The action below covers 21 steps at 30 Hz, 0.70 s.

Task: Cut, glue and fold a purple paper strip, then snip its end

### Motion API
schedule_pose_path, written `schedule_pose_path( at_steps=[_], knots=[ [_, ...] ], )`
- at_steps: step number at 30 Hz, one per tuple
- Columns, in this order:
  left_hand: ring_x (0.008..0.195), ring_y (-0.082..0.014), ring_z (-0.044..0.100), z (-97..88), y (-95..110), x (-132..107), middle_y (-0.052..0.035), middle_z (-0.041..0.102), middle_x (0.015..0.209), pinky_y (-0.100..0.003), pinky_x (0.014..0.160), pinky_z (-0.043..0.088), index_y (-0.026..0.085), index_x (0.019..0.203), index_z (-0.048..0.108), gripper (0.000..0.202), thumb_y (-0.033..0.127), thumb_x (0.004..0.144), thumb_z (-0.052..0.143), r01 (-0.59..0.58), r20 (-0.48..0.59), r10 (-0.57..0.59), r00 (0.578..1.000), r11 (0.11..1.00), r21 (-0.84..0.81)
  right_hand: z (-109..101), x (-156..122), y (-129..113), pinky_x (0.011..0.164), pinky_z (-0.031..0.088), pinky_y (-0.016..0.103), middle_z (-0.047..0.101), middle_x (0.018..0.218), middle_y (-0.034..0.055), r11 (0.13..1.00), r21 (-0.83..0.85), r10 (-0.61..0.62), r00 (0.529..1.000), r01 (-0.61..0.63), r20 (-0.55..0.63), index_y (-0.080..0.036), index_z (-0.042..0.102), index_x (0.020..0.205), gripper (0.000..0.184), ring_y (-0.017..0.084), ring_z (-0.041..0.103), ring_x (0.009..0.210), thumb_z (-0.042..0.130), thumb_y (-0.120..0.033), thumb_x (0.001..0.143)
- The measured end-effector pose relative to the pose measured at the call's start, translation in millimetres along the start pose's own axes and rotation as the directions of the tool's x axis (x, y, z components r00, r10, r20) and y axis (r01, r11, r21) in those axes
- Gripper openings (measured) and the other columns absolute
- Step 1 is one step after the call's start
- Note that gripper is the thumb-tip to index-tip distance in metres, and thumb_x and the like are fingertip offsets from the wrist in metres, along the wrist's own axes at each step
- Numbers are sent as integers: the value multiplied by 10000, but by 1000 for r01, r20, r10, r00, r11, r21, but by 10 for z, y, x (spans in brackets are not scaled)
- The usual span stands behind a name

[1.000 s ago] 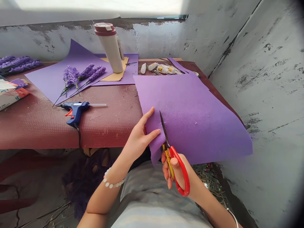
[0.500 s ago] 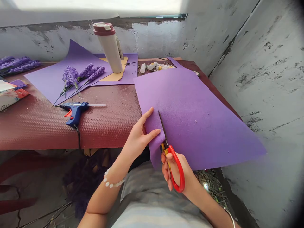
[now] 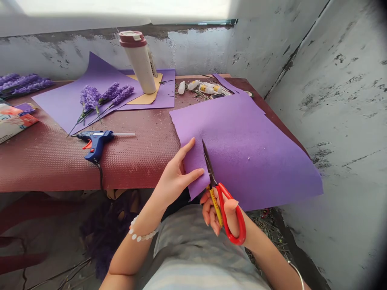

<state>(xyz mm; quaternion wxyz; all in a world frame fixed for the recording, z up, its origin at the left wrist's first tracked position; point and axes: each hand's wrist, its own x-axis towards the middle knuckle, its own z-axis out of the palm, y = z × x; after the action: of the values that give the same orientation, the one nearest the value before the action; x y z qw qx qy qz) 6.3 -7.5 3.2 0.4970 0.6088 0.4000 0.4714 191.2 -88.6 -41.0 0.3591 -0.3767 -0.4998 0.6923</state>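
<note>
A large sheet of purple felt [image 3: 250,157] is lifted above the table's near edge. My left hand [image 3: 178,173] pinches its near edge between thumb and fingers. My right hand [image 3: 223,215] grips red-handled scissors [image 3: 232,217] with a yellow shank. Their dark blades [image 3: 208,165] stand apart, one on each side of a cut running into the felt beside my left fingers. The lower blade is partly hidden behind the sheet. A narrow strip of felt hangs between my two hands.
A blue glue gun [image 3: 96,144] lies on the maroon table [image 3: 45,165], left of my hands. Further back stand a white tumbler [image 3: 139,62], a purple felt sheet [image 3: 57,100] bearing purple felt flower stems, and several glue tubes [image 3: 205,88]. A stained grey wall [image 3: 338,121] closes the right side.
The scissors have turned slightly and their handles have spread wider. The felt's right corner has swung back to the left, and the sheet now sits a little higher at its near edge.
</note>
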Motion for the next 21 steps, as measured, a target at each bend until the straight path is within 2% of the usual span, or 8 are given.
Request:
schedule_pose_path(
  at_steps=[5, 10, 12, 14, 17, 21],
  knots=[
    [1594, -291, 332, 16, 28, -63, -73, 454, 1670, -424, 1302, 329, 253, 1584, 444, 815, 329, 855, 800, 1, 10, -1, 1000, 1000, -12, -70, 20, 0, 445, 394, 234, 675, 766, 53, 1000, -6, -26, 999, 26, 44, -183, 551, 1079, 1080, 103, 495, 499, 157, -1076, 617],
    [1570, -287, 383, 34, 71, -126, -70, 468, 1661, -407, 1270, 390, 257, 1583, 444, 812, 312, 857, 802, 29, 22, -28, 999, 999, -40, -67, 7, -104, 470, 396, 234, 680, 805, 63, 992, -108, -58, 997, 63, 53, -177, 583, 1086, 1048, 108, 455, 550, 142, -1042, 692],
    [1567, -287, 388, 32, 71, -144, -72, 466, 1662, -404, 1266, 396, 254, 1588, 435, 813, 310, 862, 797, 37, 16, -36, 999, 998, -44, -62, 0, -120, 473, 390, 242, 652, 755, 47, 990, -128, -54, 998, 59, 42, -174, 607, 1027, 1019, 105, 440, 529, 151, -1033, 721],
    [1572, -287, 379, 25, 60, -153, -77, 467, 1661, -398, 1268, 392, 246, 1589, 432, 819, 307, 860, 800, 42, 7, -41, 999, 998, -51, -61, -5, -117, 468, 378, 249, 607, 677, 30, 988, -151, -31, 999, 35, 27, -175, 618, 892, 986, 102, 439, 497, 161, -1032, 730],
    [1587, -290, 347, 12, 35, -156, -77, 458, 1667, -399, 1283, 364, 245, 1586, 439, 822, 313, 854, 807, 51, 4, -51, 999, 998, -46, -45, -2, -107, 445, 357, 243, 537, 562, 9, 984, -180, 23, 1000, -21, 5, -189, 574, 715, 925, 106, 463, 460, 199, -1033, 740],
    [1593, -291, 334, 4, 3, -154, -82, 451, 1671, -409, 1298, 337, 244, 1585, 441, 836, 324, 842, 816, 57, 1, -57, 998, 997, -42, 15, 32, -109, 412, 365, 228, 586, 548, 2, 990, -115, 77, 995, -84, -66, -198, 574, 800, 853, 108, 478, 418, 340, -1017, 755]
  ],
)
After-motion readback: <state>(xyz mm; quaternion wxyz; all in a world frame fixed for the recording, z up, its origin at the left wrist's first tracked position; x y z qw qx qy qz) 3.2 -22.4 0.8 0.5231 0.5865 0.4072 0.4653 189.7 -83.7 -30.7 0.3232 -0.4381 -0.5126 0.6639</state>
